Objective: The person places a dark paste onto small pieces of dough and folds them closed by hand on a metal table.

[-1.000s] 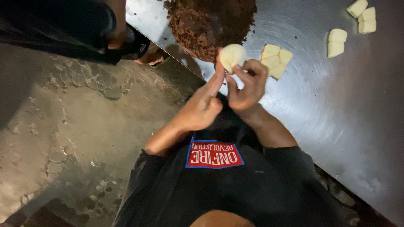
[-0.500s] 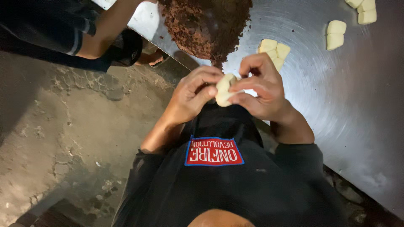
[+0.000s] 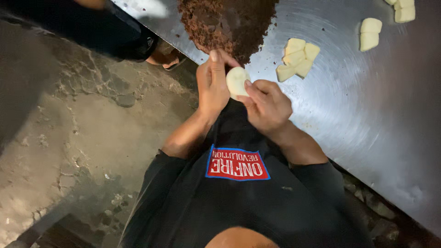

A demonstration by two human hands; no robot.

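Head view, looking straight down: the left hand (image 3: 212, 87) is cupped, fingers curled partly closed, backing a pale flattened dough disc (image 3: 237, 81) against its palm. The right hand (image 3: 266, 104) pinches the disc's near edge with thumb and fingertips closed onto it, so both hands clamp the same piece. The disc is held in the air just at the near edge of the round steel table (image 3: 367, 115), right below the brown filling heap (image 3: 227, 23). To the right of the heap lies a cluster of pale dough pieces (image 3: 297, 59) on the steel; further right, two more dough chunks (image 3: 370, 34). Another few at the top right corner are cut off by the frame. The heap's top is cut off too. The disc's inner face and the left palm are hidden. A second person's dark-clothed leg and sandalled foot (image 3: 165, 55) stand left of the heap on the cracked concrete floor (image 3: 82, 138).
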